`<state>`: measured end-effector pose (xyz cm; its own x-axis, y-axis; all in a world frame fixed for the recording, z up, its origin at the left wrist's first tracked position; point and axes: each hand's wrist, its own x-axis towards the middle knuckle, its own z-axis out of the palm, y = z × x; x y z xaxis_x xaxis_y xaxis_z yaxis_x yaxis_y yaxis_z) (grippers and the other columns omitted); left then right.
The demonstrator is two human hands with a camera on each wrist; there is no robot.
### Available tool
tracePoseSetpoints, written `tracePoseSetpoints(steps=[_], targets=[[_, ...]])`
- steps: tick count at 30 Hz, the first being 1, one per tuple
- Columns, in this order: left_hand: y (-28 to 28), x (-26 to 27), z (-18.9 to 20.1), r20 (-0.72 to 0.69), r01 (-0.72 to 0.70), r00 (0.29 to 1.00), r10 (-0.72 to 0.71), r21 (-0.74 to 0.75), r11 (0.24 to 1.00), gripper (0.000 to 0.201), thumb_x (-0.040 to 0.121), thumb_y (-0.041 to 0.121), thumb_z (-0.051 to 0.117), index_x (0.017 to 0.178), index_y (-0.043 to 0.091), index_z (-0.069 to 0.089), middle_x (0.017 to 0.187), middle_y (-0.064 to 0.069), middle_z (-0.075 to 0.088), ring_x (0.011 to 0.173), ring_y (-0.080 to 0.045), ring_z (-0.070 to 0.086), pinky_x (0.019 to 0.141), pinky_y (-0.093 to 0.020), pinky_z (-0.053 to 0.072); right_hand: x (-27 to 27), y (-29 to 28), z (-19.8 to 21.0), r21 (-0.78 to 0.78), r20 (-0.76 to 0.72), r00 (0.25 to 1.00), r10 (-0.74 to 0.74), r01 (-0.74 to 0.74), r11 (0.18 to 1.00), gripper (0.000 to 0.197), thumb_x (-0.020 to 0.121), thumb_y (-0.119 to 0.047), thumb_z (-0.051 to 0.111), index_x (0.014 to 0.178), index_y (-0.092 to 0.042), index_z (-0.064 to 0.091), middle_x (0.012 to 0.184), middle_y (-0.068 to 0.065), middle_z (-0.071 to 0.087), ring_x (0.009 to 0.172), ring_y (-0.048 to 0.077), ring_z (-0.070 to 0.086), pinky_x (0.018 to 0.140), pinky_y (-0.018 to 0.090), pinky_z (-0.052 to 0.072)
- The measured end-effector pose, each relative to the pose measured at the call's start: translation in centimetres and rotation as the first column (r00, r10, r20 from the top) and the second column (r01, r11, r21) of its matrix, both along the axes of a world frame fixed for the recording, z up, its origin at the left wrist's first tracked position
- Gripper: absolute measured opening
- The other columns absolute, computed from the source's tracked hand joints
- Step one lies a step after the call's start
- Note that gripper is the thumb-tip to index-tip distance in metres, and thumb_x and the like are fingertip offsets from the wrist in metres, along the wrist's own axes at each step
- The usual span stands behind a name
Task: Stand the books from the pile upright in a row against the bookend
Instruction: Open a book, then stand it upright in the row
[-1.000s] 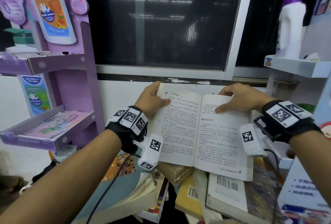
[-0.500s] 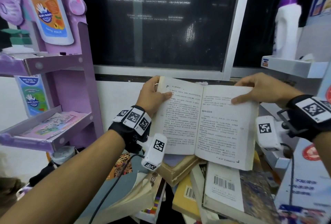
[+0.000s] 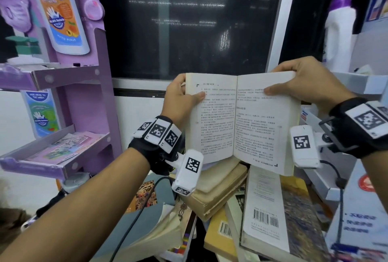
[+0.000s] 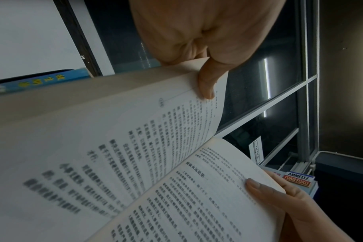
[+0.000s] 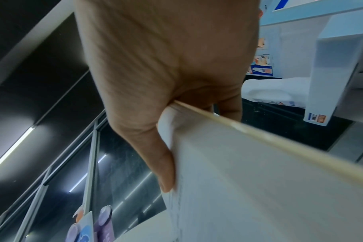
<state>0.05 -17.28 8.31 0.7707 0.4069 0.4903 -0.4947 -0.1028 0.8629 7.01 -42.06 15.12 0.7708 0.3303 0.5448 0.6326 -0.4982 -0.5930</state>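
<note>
Two-handed grip on matte-paged open book

Both hands raised, thumbs clamped.

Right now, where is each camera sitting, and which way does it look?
Head: on the person's head, looking down at the open book, both hands and forearms, the pile.
Left wrist: under the left hand, facing book and window; right hand shows too.
Right wrist: under the right hand, facing the book's edge.
All three share the book.
</note>
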Motion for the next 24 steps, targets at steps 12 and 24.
tracePoseSetpoints(steps=[12, 24], targets=[[0.1, -0.8, 0.4, 0.154, -0.089, 0.984, 0.090, -0.010, 0.996, 0.030, 0.082, -0.007, 0.064, 0.106, 0.010, 0.057, 0.106, -0.009, 0.070, 0.097, -0.024, 0.069, 0.080, -0.048, 0.058, -1.6, 1.6, 0.5, 0.048, 0.137, 0.989, -0.053, 0.046, 0.998, 0.022, 0.077, -0.017, 0.081, 0.096, -0.020, 0.071, 0.098, 0.000, 0.068, 0.078, 0.007, 0.062, 0.053, 0.021, 0.048], [-0.3, -1.0, 2.4, 0.205, -0.113, 0.973, 0.109, 0.007, 0.994, 0.031, 0.083, -0.006, 0.064, 0.108, 0.010, 0.055, 0.106, -0.009, 0.070, 0.098, -0.024, 0.069, 0.079, -0.046, 0.059, -2.9, 2.8, 1.7, 0.061, 0.241, 0.965, -0.098, 0.086, 0.994, 0.022, 0.076, -0.022, 0.080, 0.095, -0.025, 0.070, 0.102, 0.000, 0.067, 0.106, 0.024, 0.059, 0.086, 0.040, 0.055]])
